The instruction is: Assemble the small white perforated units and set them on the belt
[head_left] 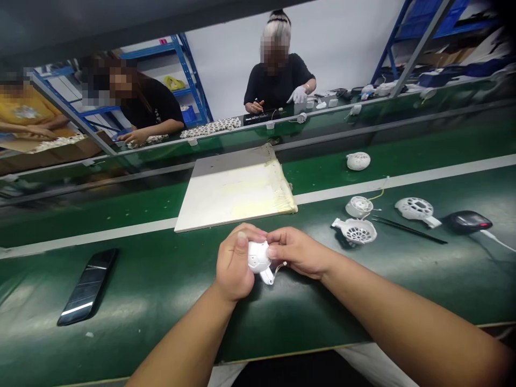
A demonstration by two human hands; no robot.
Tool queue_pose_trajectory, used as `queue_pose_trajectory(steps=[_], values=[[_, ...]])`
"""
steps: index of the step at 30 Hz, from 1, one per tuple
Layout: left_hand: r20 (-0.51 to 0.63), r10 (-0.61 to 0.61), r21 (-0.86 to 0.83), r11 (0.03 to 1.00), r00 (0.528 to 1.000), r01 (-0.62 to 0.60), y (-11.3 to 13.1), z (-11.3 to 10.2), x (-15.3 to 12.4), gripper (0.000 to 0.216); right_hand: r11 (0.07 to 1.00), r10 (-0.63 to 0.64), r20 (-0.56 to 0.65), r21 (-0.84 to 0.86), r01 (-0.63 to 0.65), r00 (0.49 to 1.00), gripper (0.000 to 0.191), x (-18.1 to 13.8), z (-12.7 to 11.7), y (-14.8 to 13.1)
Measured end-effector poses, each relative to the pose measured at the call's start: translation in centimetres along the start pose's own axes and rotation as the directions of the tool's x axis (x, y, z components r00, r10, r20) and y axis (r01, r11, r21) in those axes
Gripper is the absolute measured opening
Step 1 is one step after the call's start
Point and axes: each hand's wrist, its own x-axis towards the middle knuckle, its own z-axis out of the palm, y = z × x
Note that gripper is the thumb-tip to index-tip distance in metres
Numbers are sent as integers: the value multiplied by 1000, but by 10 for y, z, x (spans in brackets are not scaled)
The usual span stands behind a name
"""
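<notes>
A green conveyor bench [133, 328] runs across the frame, with a second line, a gloved co-worker [278, 80] and blue shelving [181, 80] seen beyond it. A pale board [234, 188] is laid on the far side of a white stripe, and a phone [86, 287] is left lying to the left. Perforated white shells [415, 208] are set out to the right, beside tweezers [407, 230] and a black corded device [467, 221].

A small white housing [258, 257] is held just above the belt between the left hand [236, 263] and the right hand [298, 250]. It is pressed from above by the left thumb [242, 240], while the closed right fingers [278, 243] are pinched against its side. A thin wire [281, 265] trails from beneath it.

A snag or sharp tug could strain the wire's joint. The smooth plastic could slip if the pinch were eased, and a dropped housing could be cracked or roll toward the shells.
</notes>
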Motion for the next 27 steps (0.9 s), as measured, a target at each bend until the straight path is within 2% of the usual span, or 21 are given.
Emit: queue_pose_trajectory(steps=[5,7,8,9,11,12,13,14,15,16,17,18,19,20,22,23,27], values=[[73,-43,35,999,996,41,-10,-5,8,45,999,-3,-28,-52,1,1000,38,4,-3,-4],[56,-52,105,993,997,46,-14,-9,11,45,970,-120,-73,-221,102,990,42,3,-4,-9],[30,-47,139,989,998,43,-16,-11,13,50,910,-237,-105,-371,184,966,45,2,-4,-12],[19,-44,168,985,999,40,-16,-13,14,57,797,-381,-114,-543,263,918,49,0,-5,-14],[76,-68,207,977,995,51,-16,-15,14,71,446,-615,14,-818,363,788,53,-4,-6,-19],[127,-104,232,970,986,72,-16,-16,14,72,275,-663,124,-877,394,738,52,-7,-6,-20],[172,-144,266,959,975,94,-15,-17,14,71,154,-676,217,-893,423,705,49,-8,-7,-21],[200,-173,303,947,964,107,-14,-17,13,69,97,-691,264,-889,448,673,45,-10,-8,-22],[214,-187,334,936,959,108,-12,-16,12,66,96,-727,255,-882,462,638,43,-10,-9,-21],[227,-187,356,930,956,97,-11,-15,11,66,138,-776,194,-876,463,600,43,-10,-11,-20],[257,-178,370,926,950,74,-10,-14,9,67,210,-820,101,-863,460,564,45,-9,-12,-19],[301,-166,375,926,939,43,-9,-12,8,70,302,-836,4,-832,466,549,47,-8,-12,-17],[352,-156,377,926,923,13,-9,-10,6,70,403,-817,-71,-781,477,573,48,-6,-13,-14],[398,-151,377,926,905,-12,-9,-8,5,69,501,-770,-112,-716,486,628,49,-5,-13,-12],[454,-146,385,922,879,-46,-10,-3,2,65,659,-648,-134,-592,463,750,49,-2,-11,-6],[461,-147,392,919,875,-52,-11,-1,1,65,708,-600,-139,-552,442,788,49,-1,-9,-4],[413,-152,441,896,898,-51,-15,4,-2,69,778,-515,-199,-517,357,834,56,1,-5,2]])
